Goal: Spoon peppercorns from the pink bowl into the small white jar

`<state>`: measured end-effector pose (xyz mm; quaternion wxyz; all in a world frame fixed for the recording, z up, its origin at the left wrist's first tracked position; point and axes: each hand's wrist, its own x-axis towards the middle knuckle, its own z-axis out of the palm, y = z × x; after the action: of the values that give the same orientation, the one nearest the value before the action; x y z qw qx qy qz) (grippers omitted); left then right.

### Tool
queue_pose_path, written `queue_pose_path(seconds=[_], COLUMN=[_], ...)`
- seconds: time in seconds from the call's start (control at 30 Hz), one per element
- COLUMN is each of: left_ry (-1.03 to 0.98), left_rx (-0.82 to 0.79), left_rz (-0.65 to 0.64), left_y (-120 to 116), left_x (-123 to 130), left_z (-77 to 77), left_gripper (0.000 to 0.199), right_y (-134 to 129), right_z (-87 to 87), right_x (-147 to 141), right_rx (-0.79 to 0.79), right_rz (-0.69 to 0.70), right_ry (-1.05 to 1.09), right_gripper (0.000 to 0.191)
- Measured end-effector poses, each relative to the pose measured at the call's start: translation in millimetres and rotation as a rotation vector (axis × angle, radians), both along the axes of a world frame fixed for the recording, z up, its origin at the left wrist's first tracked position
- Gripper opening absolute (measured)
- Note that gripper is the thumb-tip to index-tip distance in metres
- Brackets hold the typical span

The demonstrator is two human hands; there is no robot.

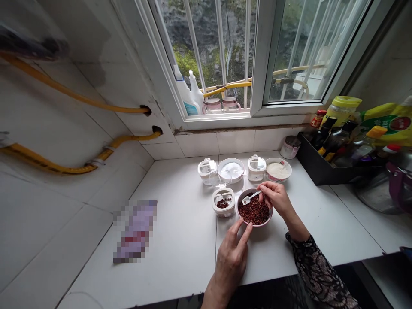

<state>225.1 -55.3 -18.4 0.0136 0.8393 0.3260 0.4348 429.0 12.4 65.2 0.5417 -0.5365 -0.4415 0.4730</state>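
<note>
Head view: spoon (250, 198) pinched in right hand (276, 198) over pepper bowl (255, 210). Bowl rim touched by left hand (232, 254), fingers apart. Jar (223, 202) just beside bowl on desk (180, 240).

- A bowl of white powder (231, 169) is set beyond the hands.
- Dark bottles (334, 139) are kept in a tray to their right.

Pink bowl (255, 211) under the right hand (276, 197) holds dark red spice; spoon (250, 198) white; table (180, 240) white; sleeve (318, 274) black, lace-patterned.
</note>
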Motion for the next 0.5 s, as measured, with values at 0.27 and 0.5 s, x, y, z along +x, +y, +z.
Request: queue_pose_path(seconds=[0.27,0.5], left_ry=[0.008,0.009], left_rx=[0.016,0.040], left_rz=[0.013,0.015], left_y=[0,2], left_x=[0,-1], left_z=[-2.8,-8.0], left_gripper=[0.070,0.071], right_y=[-2,-10], right_z=[4.5,-4.7], right_x=[-16,-50], right_rx=[0.080,0.509], right_rz=[0.029,0.002], right_ry=[0.103,-0.379], right_gripper=[0.040,0.022])
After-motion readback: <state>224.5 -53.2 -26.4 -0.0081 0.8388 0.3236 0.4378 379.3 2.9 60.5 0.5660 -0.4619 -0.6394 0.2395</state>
